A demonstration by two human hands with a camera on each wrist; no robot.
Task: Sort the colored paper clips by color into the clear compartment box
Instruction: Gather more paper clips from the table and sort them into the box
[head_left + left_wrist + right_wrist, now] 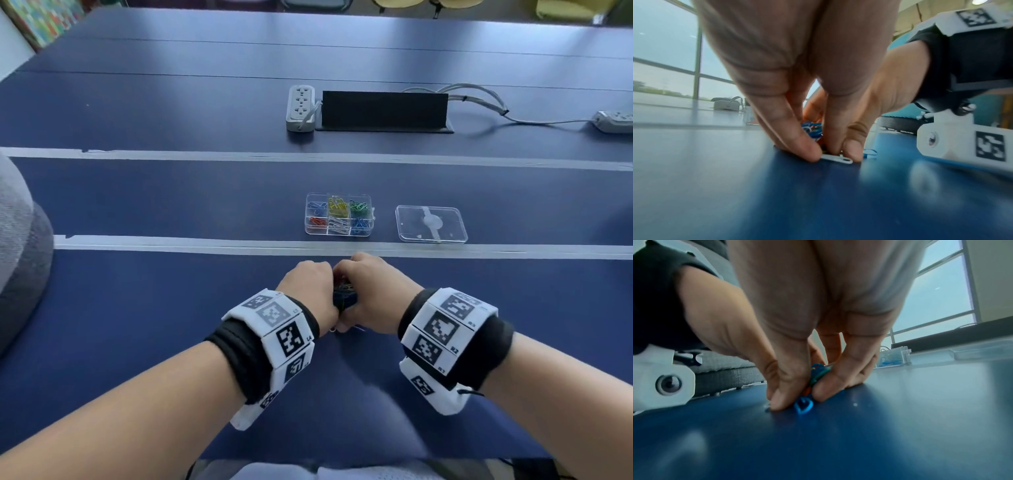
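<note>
left hand [308, 291] + right hand [371, 291] | grips clamped on paper clips [813, 378] pile between them | table [137, 291]

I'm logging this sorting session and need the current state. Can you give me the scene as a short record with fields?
left hand: fingertips down on the table, pressed against the loose clips
right hand: same, from the other side
loose clips: mixed colours, bunched between both hands
compartment box: open, six cells, clips already grouped by colour
lid: off, flat on the table right of the box
table: dark blue, grey tape lines
</note>
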